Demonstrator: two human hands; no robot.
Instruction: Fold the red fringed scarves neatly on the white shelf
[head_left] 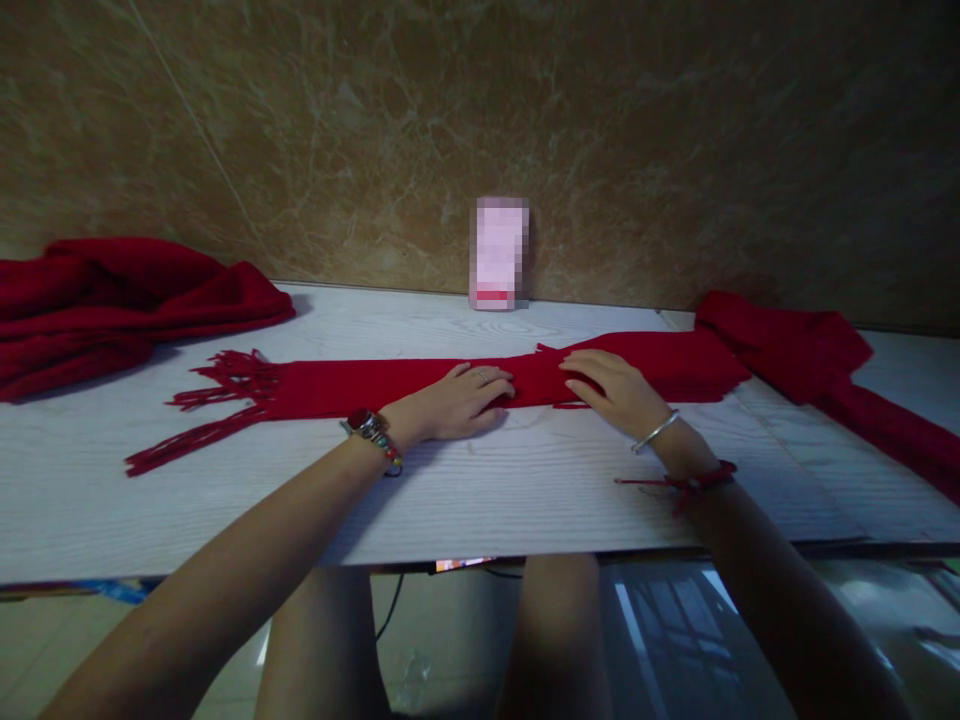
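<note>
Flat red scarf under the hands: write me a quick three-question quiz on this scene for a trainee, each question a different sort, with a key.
1. Multiple choice: where does the spread fringe of the flat red scarf lie?
a) under the right hand
b) at the scarf's end on the person's left
c) hanging over the front edge

2. True or false: the left hand is lifted clear of the scarf.

3. Fill in the gap: the silver bangle is worn on the person's ____ side.

Key
1: b
2: false; it rests on the scarf
3: right
</note>
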